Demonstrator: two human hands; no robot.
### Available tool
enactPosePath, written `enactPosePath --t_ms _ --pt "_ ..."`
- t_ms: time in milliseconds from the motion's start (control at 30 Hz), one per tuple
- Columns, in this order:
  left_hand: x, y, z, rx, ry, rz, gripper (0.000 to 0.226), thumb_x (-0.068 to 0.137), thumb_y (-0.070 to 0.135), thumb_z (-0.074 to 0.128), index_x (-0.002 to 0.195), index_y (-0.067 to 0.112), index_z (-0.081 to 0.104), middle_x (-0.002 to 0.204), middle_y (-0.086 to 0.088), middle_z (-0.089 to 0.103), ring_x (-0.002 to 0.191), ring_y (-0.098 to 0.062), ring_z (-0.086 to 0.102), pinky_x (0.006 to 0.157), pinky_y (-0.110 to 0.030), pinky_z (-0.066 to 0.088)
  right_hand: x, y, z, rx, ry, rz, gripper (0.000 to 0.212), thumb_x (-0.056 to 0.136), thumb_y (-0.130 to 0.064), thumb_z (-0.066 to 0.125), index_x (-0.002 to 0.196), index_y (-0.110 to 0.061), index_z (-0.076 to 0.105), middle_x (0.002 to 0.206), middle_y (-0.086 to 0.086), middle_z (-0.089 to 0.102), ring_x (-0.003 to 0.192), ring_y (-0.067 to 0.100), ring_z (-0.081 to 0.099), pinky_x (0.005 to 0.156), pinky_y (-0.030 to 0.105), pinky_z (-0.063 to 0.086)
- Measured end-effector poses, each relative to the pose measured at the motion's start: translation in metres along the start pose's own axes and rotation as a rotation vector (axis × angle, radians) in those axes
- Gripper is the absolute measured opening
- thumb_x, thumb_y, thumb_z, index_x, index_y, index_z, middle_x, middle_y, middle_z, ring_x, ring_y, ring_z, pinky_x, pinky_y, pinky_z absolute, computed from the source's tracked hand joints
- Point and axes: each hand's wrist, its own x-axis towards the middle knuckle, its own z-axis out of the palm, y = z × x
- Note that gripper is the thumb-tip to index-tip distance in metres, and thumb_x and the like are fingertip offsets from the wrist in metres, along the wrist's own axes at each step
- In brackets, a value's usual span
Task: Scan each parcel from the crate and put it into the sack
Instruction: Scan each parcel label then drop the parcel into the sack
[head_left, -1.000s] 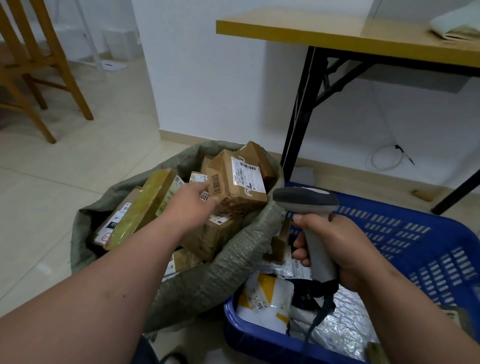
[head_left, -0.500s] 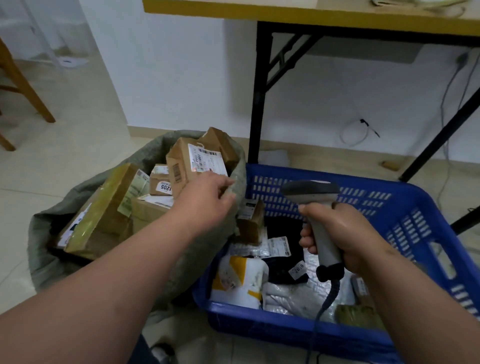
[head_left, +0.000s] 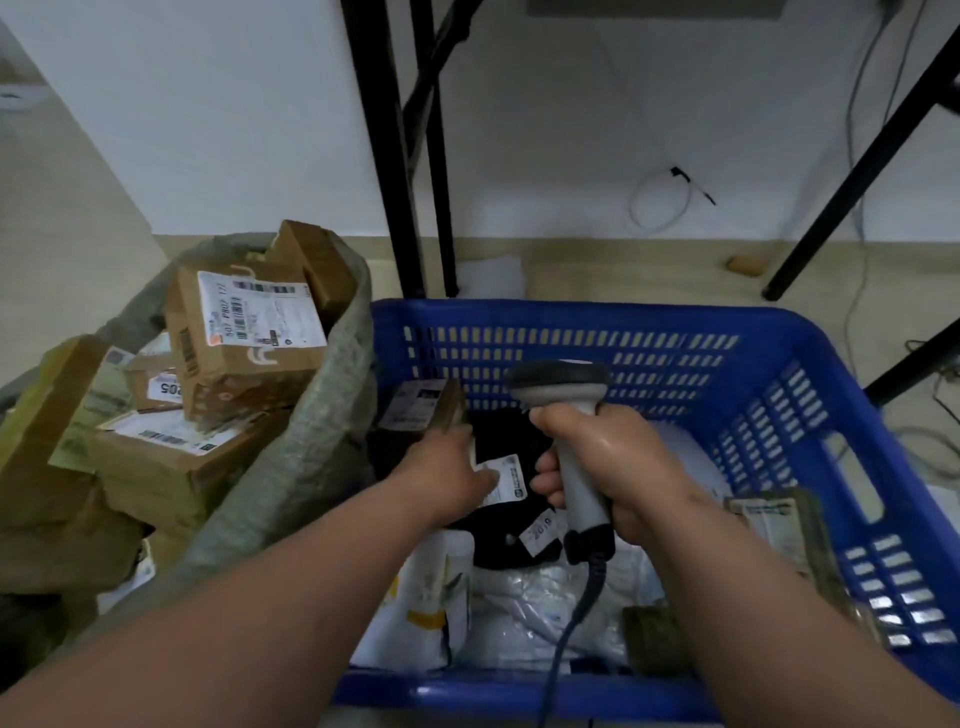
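Well along, by the look of it: sack (head_left: 311, 457) at left already heaped with brown cardboard boxes (head_left: 244, 338), labels up, piled past its rolled green rim. Still to be scanned and moved: a thinner layer in the blue crate (head_left: 779, 374) at right, with a black soft parcel (head_left: 514, 499) near the middle, a white-and-yellow mailer (head_left: 426, 608) at the near left corner, a silvery padded bag (head_left: 550, 608) beside it, a small labelled box (head_left: 423, 405) tilted against the far left wall, and taped olive packets (head_left: 779, 525) along the right side. Exact count left impossible to tell, some parcels lying under others.

Next parcel evidently being picked. Left hand (head_left: 447, 467) reaching down into the crate from the sack side, forearm stretched over the near rim, fingers landing on the black parcel at its white label (head_left: 506, 478). Touching for certain; whether curled round the parcel or simply laid flat on it, cannot tell, fingertips being blurred and partly hidden behind the knuckles.

Right hand (head_left: 608, 467) clenched around the grey handle of a barcode scanner (head_left: 563, 384), held upright above the crate's middle, dark head tipped toward the far wall, cord (head_left: 576, 618) trailing down over the near rim. Scanner head poised just above and beyond the black parcel, not yet aimed at its label.
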Motion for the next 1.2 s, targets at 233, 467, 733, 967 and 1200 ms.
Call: enactPosePath --t_ms 233,467,733,967,1200 --pt "0.069 -0.022 0.037 -0.252 0.142 -0.342 0.086 0.084 0.040 0.070 0.154 0.017 0.025 0.157 -0.014 0.024 0.141 -0.033 0.031 0.111 -0.037 0.033 0.054 0.010 -0.004 0.047 -0.041 0.118 0.025 0.086 -0.023 0.070 0.092 0.001 0.064 0.061 0.015 0.062 0.044 0.023 0.062 0.046 0.029 0.050" --pt "0.121 -0.040 0.056 -0.513 0.267 -0.459 0.101 0.079 0.044 0.075 0.156 0.017 0.016 0.155 -0.017 0.031 0.139 -0.038 0.034 0.112 -0.046 0.034 0.100 0.011 -0.007 -0.039 -0.104 0.155 0.037 0.087 -0.028 0.071 0.107 0.000 0.061 0.063 0.014 0.067 0.049 0.024 0.068 0.047 0.029 0.053" --pt "0.123 -0.060 0.058 -0.073 0.313 -0.573 0.080 0.068 0.065 0.069 0.135 0.037 0.035 0.136 -0.012 0.037 0.124 -0.035 0.028 0.102 -0.048 0.027 0.125 0.011 -0.021 -0.020 -0.027 0.140 0.031 0.087 -0.027 0.069 0.101 0.000 0.060 0.060 0.014 0.066 0.046 0.022 0.066 0.046 0.028 0.054" --pt "0.102 -0.038 0.059 -0.349 0.367 -0.492 0.104 0.061 0.035 0.090 0.143 0.029 0.028 0.139 -0.012 0.024 0.125 -0.039 0.037 0.095 -0.045 0.044 0.113 0.006 -0.026 -0.001 0.014 0.121 0.029 0.086 -0.026 0.069 0.098 0.000 0.061 0.057 0.013 0.065 0.047 0.023 0.066 0.047 0.028 0.052" --pt "0.050 0.006 0.052 -0.270 0.414 -0.196 0.107 0.059 0.045 0.084 0.145 0.027 0.022 0.138 -0.013 0.034 0.128 -0.031 0.033 0.102 -0.041 0.038 0.054 -0.019 -0.045 0.031 0.059 0.050 0.025 0.087 -0.025 0.070 0.096 -0.003 0.063 0.061 0.013 0.065 0.045 0.022 0.065 0.050 0.030 0.052"
